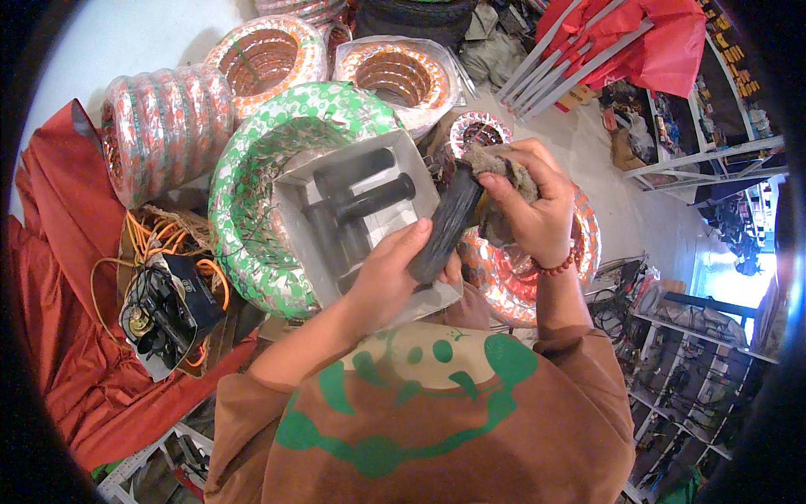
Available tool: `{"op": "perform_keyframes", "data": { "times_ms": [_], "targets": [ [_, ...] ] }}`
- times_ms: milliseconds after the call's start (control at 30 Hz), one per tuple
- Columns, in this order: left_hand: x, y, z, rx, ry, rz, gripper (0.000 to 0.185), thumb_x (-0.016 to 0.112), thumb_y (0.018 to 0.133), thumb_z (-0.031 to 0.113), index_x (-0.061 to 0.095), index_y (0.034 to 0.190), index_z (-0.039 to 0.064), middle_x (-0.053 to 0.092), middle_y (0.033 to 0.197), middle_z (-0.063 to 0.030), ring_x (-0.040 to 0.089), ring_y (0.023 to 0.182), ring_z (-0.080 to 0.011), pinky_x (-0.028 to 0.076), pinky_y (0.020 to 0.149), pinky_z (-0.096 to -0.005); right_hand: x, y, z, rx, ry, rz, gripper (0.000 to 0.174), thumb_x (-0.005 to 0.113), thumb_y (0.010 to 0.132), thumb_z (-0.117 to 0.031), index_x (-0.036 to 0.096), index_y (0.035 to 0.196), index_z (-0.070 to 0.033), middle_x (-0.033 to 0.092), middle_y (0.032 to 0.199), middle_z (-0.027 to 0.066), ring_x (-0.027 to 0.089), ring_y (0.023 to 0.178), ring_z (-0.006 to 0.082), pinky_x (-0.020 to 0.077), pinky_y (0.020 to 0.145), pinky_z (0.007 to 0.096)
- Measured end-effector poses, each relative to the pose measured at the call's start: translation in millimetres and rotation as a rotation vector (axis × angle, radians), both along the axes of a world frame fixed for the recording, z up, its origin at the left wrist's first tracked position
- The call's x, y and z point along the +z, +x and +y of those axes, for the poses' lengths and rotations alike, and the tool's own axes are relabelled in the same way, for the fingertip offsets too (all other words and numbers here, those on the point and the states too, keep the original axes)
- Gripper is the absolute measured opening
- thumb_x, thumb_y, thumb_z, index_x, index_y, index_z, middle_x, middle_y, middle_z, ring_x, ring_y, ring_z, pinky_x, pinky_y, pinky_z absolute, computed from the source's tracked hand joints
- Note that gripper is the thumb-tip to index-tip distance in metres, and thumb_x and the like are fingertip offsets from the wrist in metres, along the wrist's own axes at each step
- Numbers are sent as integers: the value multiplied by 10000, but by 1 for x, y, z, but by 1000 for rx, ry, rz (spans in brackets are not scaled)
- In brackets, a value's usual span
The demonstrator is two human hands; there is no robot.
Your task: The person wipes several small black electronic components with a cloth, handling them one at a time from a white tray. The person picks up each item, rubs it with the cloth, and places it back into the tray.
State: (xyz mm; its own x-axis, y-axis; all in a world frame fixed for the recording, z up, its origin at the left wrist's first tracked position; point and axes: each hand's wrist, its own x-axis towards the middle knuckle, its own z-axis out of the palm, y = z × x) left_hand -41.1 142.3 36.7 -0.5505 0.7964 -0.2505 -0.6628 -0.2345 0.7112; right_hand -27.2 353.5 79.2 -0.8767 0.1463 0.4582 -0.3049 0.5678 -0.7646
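My left hand (393,268) grips the lower end of a black ribbed rubber handlebar grip (446,220), held tilted over the right side of an open cardboard box (431,167). A grey-brown cloth rag (511,173) is pinched in my right hand (541,201), against the upper end of that grip. Several more black handlebar grips (376,196) lie inside the box. Beneath the box is a tire in green and white wrapping (242,189). My left fingertips are partly hidden behind the held piece.
Wrapped tires (167,123) stand at the upper left, with more orange-wrapped ones (271,38) behind the box. A carton of black parts and orange cords (170,309) lies left on red fabric (82,378). Metal poles with red cloth (567,63) lean at the upper right. Shelving (686,403) lines the right.
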Motion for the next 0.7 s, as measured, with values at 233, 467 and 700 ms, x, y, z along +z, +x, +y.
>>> {"op": "perform_keyframes", "data": {
  "times_ms": [233, 467, 700],
  "targets": [
    [7, 10, 4, 219, -271, 323, 539, 314, 1048, 418, 465, 1333, -15, 616, 962, -76, 563, 798, -129, 460, 771, -283, 26, 15, -18, -63, 317, 167, 290, 764, 722, -101, 677, 996, -61, 610, 919, 110, 618, 842, 280, 503, 730, 355],
    [10, 13, 7, 479, -218, 394, 554, 260, 1058, 415, 457, 1378, 8, 599, 1123, -60, 559, 946, -98, 460, 829, -242, 11, 25, -63, 80, 381, 152, 333, 744, 651, -120, 703, 980, -100, 585, 909, 81, 595, 727, 280, 460, 580, 394],
    [18, 13, -2, 395, -336, 487, 563, 224, 1064, 384, 452, 1363, -35, 593, 1174, -100, 565, 1017, -138, 455, 885, -264, 12, 4, -51, -189, 269, 201, 267, 744, 733, -26, 703, 995, -53, 606, 885, 114, 609, 754, 251, 497, 654, 321]
  ]
}}
